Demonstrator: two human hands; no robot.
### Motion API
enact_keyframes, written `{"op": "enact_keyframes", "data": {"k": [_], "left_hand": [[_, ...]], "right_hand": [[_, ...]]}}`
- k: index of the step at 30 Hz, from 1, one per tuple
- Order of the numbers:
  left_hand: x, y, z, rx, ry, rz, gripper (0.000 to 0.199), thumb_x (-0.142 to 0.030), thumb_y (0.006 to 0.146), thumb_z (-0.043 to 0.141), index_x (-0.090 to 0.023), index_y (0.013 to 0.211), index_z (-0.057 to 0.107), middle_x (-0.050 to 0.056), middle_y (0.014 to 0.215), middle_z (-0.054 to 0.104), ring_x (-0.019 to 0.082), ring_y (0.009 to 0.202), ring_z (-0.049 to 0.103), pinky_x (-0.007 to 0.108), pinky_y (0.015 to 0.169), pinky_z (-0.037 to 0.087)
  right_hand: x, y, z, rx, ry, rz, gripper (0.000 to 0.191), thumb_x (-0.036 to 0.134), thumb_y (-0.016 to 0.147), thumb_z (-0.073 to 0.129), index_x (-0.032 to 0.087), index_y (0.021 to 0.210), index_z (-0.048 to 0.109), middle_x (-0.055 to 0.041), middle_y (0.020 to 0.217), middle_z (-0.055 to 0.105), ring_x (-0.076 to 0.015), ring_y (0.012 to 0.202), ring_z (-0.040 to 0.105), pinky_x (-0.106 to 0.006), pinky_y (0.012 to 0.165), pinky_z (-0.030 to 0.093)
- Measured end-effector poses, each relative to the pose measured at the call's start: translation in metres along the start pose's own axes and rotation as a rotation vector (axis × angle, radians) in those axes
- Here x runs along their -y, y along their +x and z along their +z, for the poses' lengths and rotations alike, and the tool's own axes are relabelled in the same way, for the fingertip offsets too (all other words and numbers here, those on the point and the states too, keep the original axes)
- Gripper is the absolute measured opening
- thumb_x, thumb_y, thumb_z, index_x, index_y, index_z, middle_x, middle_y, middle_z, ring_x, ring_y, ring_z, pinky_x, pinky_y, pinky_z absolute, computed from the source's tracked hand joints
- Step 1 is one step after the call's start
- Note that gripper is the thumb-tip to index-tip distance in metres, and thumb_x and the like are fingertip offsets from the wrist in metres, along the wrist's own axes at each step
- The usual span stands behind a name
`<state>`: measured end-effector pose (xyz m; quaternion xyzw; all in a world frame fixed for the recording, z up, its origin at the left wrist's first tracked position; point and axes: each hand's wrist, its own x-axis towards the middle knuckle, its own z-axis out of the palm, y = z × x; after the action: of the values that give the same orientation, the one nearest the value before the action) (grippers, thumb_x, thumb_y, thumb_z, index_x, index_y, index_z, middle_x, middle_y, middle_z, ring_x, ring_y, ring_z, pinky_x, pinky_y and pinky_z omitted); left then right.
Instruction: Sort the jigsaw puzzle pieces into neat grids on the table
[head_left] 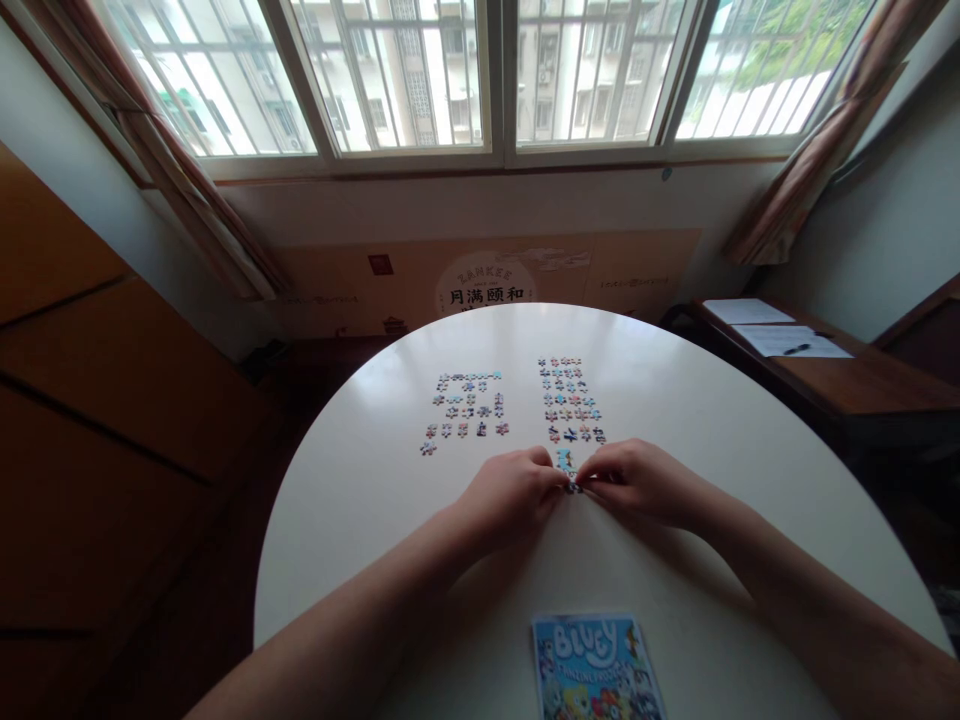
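Observation:
My left hand (517, 487) and my right hand (630, 480) meet over the table, fingertips pinched on either side of a small jigsaw puzzle piece (574, 487). Just beyond it lies a small joined patch of light blue puzzle pieces (565, 460), partly hidden by my fingers. Farther away, loose puzzle pieces (570, 386) stand in neat rows in a right-hand block. A second, looser block of puzzle pieces (468, 411) lies to the left. Nearer to me is a blue picture card marked "Bluey" (596, 668), flat on the table.
The round white table (360, 520) has a curved edge at the sides and back. On the right, a brown wooden desk (892, 385) bears white papers (787, 340) and a pen (799, 350). Barred windows, curtains and a printed cardboard panel (337, 275) are behind the table.

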<state>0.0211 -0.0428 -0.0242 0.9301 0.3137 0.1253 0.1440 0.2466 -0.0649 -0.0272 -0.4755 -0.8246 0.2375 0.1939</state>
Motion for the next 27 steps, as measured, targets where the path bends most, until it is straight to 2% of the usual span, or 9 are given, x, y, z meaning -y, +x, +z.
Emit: {"op": "enact_keyframes", "data": {"k": [9,15,19,21,23,25,27], "left_hand": [[0.002,-0.001,0.003,-0.015,-0.012,0.001,0.024,-0.03,0.091,0.055,-0.031,0.105,0.074,0.003,0.093,0.068,0.015,0.077,0.063,0.027,0.067,0.048],[-0.002,-0.001,0.002,-0.012,0.018,-0.02,0.023,-0.027,0.089,0.055,-0.03,0.102,0.075,0.003,0.092,0.068,0.015,0.076,0.063,0.028,0.065,0.048],[0.0,-0.001,0.001,-0.037,0.046,0.014,0.024,-0.024,0.088,0.055,-0.03,0.103,0.074,0.003,0.092,0.068,0.016,0.076,0.062,0.028,0.065,0.048],[0.005,-0.001,-0.004,-0.091,0.081,0.025,0.026,-0.021,0.088,0.055,-0.028,0.105,0.073,0.004,0.093,0.069,0.017,0.081,0.062,0.03,0.069,0.05],[0.016,0.0,-0.014,-0.191,0.136,0.002,0.026,-0.02,0.089,0.054,-0.025,0.106,0.072,0.006,0.097,0.069,0.02,0.09,0.06,0.035,0.08,0.05],[0.032,0.0,-0.025,-0.325,0.207,-0.091,0.024,-0.02,0.089,0.055,-0.023,0.103,0.074,0.006,0.102,0.069,0.022,0.098,0.058,0.041,0.091,0.048],[0.049,-0.001,-0.033,-0.425,0.286,-0.242,0.023,-0.021,0.088,0.057,-0.023,0.102,0.075,0.007,0.108,0.068,0.025,0.106,0.056,0.045,0.096,0.045]], "right_hand": [[-0.003,0.0,0.002,-0.003,0.017,-0.007,0.018,0.02,0.081,0.061,0.025,0.088,0.077,-0.0007,0.08,0.074,-0.0138,0.071,0.065,-0.024,0.065,0.047],[-0.004,0.0,0.002,-0.018,0.033,-0.023,0.018,0.019,0.081,0.061,0.024,0.088,0.077,-0.0006,0.078,0.073,-0.0127,0.068,0.064,-0.023,0.062,0.046],[-0.004,0.0,0.003,-0.007,0.037,-0.023,0.018,0.019,0.082,0.061,0.025,0.088,0.077,-0.0007,0.078,0.073,-0.0125,0.068,0.064,-0.023,0.062,0.045],[-0.004,0.0,0.002,-0.002,0.035,-0.023,0.019,0.018,0.082,0.061,0.025,0.089,0.077,-0.0009,0.078,0.073,-0.0129,0.069,0.064,-0.024,0.063,0.046],[-0.005,0.0,0.002,0.003,0.033,-0.019,0.02,0.018,0.081,0.061,0.025,0.09,0.077,-0.0011,0.079,0.073,-0.0132,0.069,0.064,-0.025,0.065,0.046],[-0.005,0.0,0.002,0.01,0.028,-0.009,0.02,0.018,0.081,0.061,0.025,0.091,0.077,-0.0011,0.08,0.073,-0.0134,0.07,0.064,-0.025,0.066,0.047],[-0.006,0.0,0.002,0.018,0.02,-0.002,0.02,0.018,0.081,0.061,0.025,0.092,0.076,-0.0011,0.081,0.073,-0.0135,0.071,0.064,-0.025,0.066,0.046]]}}
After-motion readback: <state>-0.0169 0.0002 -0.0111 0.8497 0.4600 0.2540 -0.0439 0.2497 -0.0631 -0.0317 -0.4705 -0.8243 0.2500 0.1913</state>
